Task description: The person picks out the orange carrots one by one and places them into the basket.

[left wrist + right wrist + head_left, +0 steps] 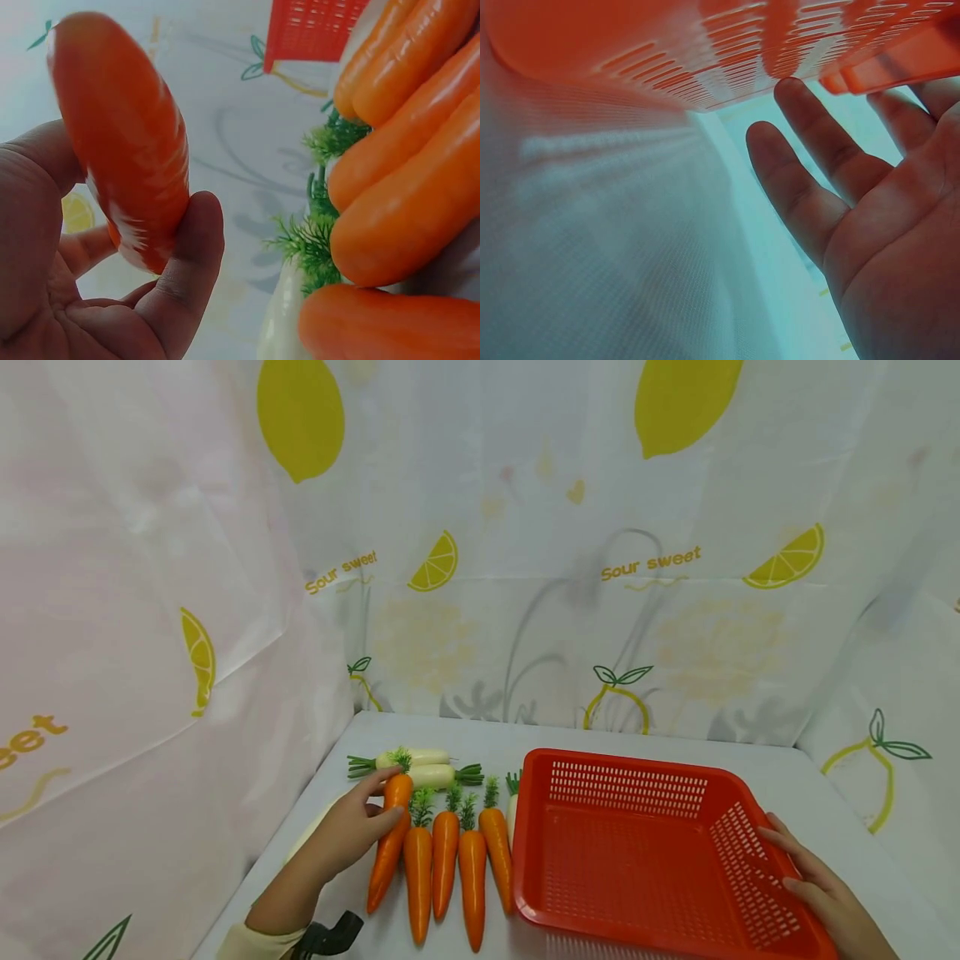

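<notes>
An orange carrot [392, 847] with a green leafy top is gripped by my left hand [358, 822], thumb on one side and fingers on the other. In the left wrist view the held carrot [124, 142] stands upright between thumb and fingers. Just right of it, several more carrots [472, 885] lie side by side, tops pointing away. My right hand [817, 885] holds the right rim of a red plastic basket [521, 843], which has slotted walls and nothing inside. From the right wrist view, two fingers [787, 176] extend along the outside below the basket's slotted wall [757, 45].
White radishes [431, 776] with green stems lie behind the carrots, and another shows partly between the carrots and the basket. A white table [480, 733] carries everything, enclosed at back and sides by lemon-printed cloth [465, 635].
</notes>
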A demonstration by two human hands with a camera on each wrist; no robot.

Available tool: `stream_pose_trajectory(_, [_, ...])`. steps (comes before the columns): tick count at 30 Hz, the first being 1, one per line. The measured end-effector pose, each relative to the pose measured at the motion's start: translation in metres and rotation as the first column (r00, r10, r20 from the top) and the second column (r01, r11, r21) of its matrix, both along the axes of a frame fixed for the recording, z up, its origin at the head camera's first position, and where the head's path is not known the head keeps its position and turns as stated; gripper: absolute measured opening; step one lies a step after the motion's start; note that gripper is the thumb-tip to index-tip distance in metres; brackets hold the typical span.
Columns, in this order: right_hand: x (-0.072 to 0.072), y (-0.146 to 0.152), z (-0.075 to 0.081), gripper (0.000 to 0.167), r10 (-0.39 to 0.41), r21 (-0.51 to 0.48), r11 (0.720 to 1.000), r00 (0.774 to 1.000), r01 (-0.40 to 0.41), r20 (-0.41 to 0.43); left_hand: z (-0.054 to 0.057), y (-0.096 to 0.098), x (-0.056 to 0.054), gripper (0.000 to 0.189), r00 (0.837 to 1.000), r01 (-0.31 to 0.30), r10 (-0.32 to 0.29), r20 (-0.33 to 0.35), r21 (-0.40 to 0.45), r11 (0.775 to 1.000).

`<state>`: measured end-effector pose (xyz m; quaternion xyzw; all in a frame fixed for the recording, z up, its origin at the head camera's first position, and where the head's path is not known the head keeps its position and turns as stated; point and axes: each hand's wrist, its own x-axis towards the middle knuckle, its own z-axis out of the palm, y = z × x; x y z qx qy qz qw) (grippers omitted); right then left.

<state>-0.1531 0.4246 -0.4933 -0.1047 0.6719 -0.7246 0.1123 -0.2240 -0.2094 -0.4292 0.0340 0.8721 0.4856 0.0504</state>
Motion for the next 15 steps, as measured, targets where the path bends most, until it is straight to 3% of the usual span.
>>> stream_pose_trajectory(6, [-0.001, 0.000, 0.000, 0.059, 0.034, -0.049, 0.998, 0.999, -0.035, -0.009, 0.008, 0.013, -0.004, 0.062, 0.999, 0.048, -0.047, -0.010, 0.061, 0.997])
stream_pose_trajectory(10, [-0.001, -0.001, 0.000, 0.058, 0.002, -0.014, 1.000, 1.000, -0.002, 0.000, 0.013, 0.021, -0.007, 0.061, 0.997, 0.074, -0.073, -0.012, 0.077, 0.994])
stream_pose_trajectory(15, [-0.001, -0.001, 0.000, 0.057, -0.002, 0.020, 1.000, 0.998, 0.003, -0.057, 0.019, 0.029, -0.010, 0.061, 0.993, 0.114, -0.114, -0.010, 0.092, 0.989])
